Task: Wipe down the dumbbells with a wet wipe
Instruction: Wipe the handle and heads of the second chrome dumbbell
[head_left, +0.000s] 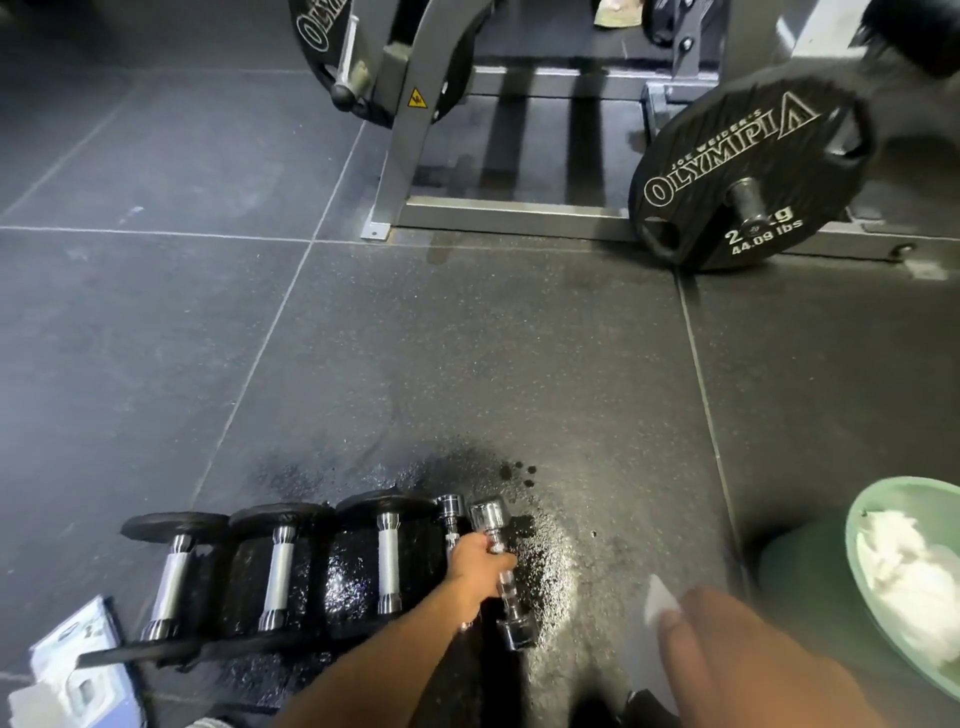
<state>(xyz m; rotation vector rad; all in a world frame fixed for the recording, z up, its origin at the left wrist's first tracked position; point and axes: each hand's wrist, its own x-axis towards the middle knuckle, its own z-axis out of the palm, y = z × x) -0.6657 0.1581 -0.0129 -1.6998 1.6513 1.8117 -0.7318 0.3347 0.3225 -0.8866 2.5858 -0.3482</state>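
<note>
Gripping the handle of a small chrome dumbbell (506, 590) that lies on the wet rubber floor (467, 364), a person's left hand (478, 564) wraps its fingers round the bar. It sits beside a second chrome dumbbell (450, 512) and a row of three black dumbbells (280, 566). The right hand (727, 654), blurred near the camera, pinches a white wet wipe (658, 603) at its fingertips. A green bowl (914, 496) of crumpled white wipes stands at right, and a wipe packet (78, 670) lies at lower left.
</note>
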